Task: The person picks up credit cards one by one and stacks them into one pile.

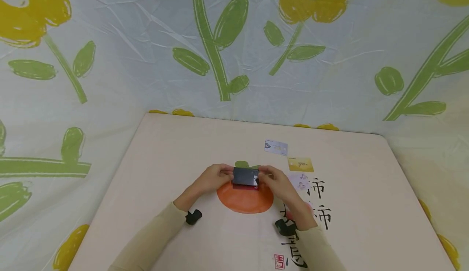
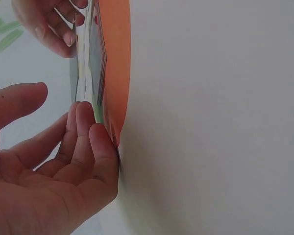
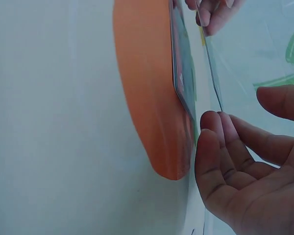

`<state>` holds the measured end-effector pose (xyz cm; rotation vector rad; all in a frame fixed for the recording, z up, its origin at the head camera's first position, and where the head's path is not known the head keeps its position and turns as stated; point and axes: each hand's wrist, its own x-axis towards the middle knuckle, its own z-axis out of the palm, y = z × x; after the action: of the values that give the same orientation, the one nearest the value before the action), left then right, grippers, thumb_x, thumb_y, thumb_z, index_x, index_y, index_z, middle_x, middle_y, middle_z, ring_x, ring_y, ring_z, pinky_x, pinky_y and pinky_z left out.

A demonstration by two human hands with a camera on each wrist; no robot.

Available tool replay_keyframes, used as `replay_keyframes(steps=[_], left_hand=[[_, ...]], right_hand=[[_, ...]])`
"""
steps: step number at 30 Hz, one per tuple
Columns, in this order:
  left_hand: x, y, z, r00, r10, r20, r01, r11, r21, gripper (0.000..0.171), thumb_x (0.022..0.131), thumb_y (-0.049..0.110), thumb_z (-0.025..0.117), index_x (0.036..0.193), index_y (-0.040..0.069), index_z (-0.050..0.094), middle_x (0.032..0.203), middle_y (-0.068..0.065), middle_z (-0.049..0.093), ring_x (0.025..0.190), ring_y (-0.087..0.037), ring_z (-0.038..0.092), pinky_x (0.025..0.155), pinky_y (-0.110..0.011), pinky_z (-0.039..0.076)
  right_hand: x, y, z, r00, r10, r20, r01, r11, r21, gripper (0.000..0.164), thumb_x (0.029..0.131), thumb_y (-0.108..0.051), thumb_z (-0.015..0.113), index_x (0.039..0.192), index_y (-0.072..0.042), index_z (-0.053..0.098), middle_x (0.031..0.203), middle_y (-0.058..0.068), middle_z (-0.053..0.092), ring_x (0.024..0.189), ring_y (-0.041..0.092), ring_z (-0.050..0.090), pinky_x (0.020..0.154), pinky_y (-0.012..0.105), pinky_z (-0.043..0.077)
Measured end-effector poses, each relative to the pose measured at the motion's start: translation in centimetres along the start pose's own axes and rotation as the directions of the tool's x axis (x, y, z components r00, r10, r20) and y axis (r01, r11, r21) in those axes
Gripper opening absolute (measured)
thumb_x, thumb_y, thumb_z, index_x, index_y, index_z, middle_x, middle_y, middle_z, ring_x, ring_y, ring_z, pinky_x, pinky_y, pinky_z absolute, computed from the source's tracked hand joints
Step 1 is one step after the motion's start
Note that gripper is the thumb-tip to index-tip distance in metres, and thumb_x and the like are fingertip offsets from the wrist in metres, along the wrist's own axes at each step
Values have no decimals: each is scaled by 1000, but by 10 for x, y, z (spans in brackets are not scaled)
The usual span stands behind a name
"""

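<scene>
seemingly, left grip [image 1: 213, 178] and right grip [image 1: 279, 183] pinch one dark card [image 1: 243, 176] over pale tabletop [image 1: 176, 145], flowered cloth [image 1: 264, 84] behind

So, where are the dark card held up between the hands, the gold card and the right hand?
Dark card [image 1: 244, 176], head view: middle of its face.
Gold card [image 1: 301, 165], head view: middle of its face.
Right hand [image 3: 250, 185], right wrist view: near the base of the fingers.

Tabletop [image 1: 165, 149], pale pink; orange persimmon print [image 1: 243, 204].
Card [image 1: 243, 176], dark grey. Toward far edge: gold card [image 1: 301, 164], whitish card [image 1: 276, 147]. Backdrop [image 1: 146, 79], yellow-flowered.
</scene>
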<state>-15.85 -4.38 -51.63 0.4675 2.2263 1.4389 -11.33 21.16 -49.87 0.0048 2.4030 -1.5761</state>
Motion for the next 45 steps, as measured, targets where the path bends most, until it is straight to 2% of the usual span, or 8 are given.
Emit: replay_keyframes(steps=[12, 24, 45], left_hand=[[-1, -7, 5, 1000, -1, 29, 0, 999, 44, 39, 96, 18, 64, 129, -2, 63, 114, -5, 68, 106, -20, 65, 92, -36, 52], [-2, -6, 7, 999, -5, 33, 2, 998, 65, 38, 95, 18, 66, 127, -3, 63, 116, -8, 68, 107, -22, 64, 92, -38, 52], [-3, 2, 7, 999, -33, 34, 29, 994, 108, 35, 96, 18, 64, 125, -2, 65, 112, -7, 69, 103, -21, 64, 90, -39, 52]], right_hand=[[-1, 10, 3, 1000, 1, 5, -1, 1000, -32, 35, 103, -18, 57, 132, 1, 59, 120, 16, 63, 105, 29, 60, 94, 44, 51], [0, 13, 5, 1000, -4, 13, 4, 999, -35, 37, 104, -17, 55, 134, 5, 57, 125, 18, 63, 112, 30, 60, 101, 47, 46], [1, 11, 7, 1000, -2, 12, 3, 998, -55, 34, 103, -14, 56, 131, 5, 58, 122, 17, 65, 108, 29, 60, 97, 46, 49]])
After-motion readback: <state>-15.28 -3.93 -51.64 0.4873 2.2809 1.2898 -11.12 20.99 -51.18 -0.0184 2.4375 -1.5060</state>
